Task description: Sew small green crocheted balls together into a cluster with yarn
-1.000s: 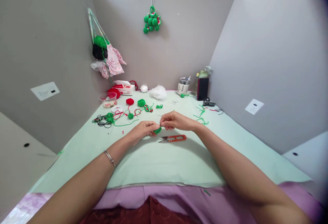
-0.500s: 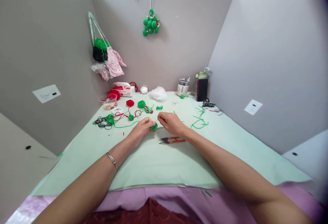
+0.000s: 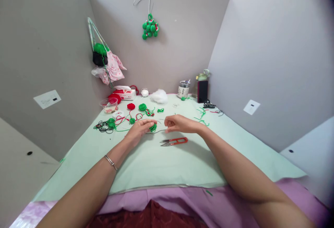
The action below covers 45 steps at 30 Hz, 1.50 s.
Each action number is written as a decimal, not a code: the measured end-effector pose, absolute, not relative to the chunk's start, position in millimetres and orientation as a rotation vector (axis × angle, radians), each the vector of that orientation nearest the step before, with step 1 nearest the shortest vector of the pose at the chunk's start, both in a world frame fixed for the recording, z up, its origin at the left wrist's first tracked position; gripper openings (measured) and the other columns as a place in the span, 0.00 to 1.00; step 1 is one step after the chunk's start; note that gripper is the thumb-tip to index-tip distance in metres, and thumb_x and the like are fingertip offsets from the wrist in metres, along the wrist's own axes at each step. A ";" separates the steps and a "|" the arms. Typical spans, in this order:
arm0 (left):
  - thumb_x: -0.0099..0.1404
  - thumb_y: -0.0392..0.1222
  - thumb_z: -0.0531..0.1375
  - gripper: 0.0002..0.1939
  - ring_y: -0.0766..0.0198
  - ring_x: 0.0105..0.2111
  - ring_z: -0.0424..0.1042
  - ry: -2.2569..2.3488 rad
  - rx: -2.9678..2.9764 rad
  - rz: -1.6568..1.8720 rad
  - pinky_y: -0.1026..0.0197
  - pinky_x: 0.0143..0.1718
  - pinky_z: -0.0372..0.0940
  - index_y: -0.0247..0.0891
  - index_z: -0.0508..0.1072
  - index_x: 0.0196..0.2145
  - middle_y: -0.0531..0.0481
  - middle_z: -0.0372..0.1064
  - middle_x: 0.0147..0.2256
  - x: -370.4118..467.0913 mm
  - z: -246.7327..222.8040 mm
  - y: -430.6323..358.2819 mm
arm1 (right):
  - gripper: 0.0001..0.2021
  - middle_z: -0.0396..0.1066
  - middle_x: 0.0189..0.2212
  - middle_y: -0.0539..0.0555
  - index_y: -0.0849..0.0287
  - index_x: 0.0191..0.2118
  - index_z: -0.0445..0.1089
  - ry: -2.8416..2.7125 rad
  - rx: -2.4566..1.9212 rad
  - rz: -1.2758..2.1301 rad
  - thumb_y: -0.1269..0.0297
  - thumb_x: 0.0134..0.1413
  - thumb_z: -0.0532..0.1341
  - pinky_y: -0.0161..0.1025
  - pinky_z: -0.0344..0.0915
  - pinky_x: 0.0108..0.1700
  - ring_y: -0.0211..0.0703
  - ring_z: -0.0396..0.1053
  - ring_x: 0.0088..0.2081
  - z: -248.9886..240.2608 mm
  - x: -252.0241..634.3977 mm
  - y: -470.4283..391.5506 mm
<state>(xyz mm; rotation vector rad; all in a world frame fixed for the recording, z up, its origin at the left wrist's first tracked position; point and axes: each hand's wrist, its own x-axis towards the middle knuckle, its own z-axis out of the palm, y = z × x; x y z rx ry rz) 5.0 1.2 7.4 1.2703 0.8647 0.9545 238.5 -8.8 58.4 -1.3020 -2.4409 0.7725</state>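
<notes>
My left hand (image 3: 141, 129) is closed around a small green yarn ball (image 3: 153, 127), which shows at the fingertips. A short dark strand stands out above the ball. To its right, my right hand (image 3: 179, 123) has its fingers curled in a pinch, and a thin needle-like thing (image 3: 162, 119) shows at the fingertips. A dark thread (image 3: 158, 131) runs along the cloth from the ball towards the right hand. Just below that hand lie orange-handled thread snips (image 3: 174, 141), blades apart and pointing left.
Behind my hands lie a red yarn ball (image 3: 130, 106), green yarn balls (image 3: 142, 107), tangled dark cord (image 3: 102, 126) and white stuffing (image 3: 159, 96). A plastic tub (image 3: 109, 105) is at left. Green yarn scraps (image 3: 202, 116), a pen can (image 3: 183, 89) and a phone (image 3: 202, 91) are at right.
My right hand has moved a little right, away from the ball, and the gap between the hands is wider. My left hand still holds the ball. The view has shifted slightly.
</notes>
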 end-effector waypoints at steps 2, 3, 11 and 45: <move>0.54 0.52 0.69 0.20 0.62 0.39 0.71 0.837 1.225 0.993 0.60 0.44 0.64 0.36 0.80 0.41 0.45 0.76 0.39 1.6 8.1 4.3 | 0.15 0.72 0.31 0.50 0.58 0.36 0.70 -2.623 -1.429 0.864 0.58 0.44 0.70 0.33 0.57 0.31 0.38 0.65 0.30 62.8 242.2 -14.0; 0.54 0.53 0.69 0.21 0.62 0.39 0.72 0.823 1.211 1.000 0.59 0.45 0.64 0.35 0.80 0.41 0.44 0.76 0.40 0.3 8.2 5.5 | 0.15 0.72 0.32 0.50 0.58 0.35 0.70 -2.699 -1.489 0.864 0.60 0.42 0.72 0.33 0.56 0.30 0.38 0.66 0.30 63.3 242.1 -16.3; 0.52 0.47 0.70 0.26 0.64 0.39 0.70 0.863 1.321 1.025 0.61 0.45 0.63 0.38 0.78 0.49 0.46 0.74 0.45 -1.2 4.2 6.6 | 0.08 0.73 0.30 0.51 0.60 0.35 0.75 -2.660 -1.273 1.092 0.62 0.50 0.66 0.33 0.58 0.30 0.36 0.65 0.29 59.0 249.1 -8.3; 0.53 0.40 0.68 0.27 0.57 0.47 0.71 0.748 1.571 1.077 0.56 0.47 0.66 0.41 0.75 0.52 0.43 0.66 0.57 9.4 0.1 0.2 | 0.23 0.56 0.18 0.45 0.64 0.33 0.72 -2.116 -1.178 0.960 0.46 0.61 0.54 0.34 0.49 0.26 0.33 0.51 0.22 30.2 220.4 0.8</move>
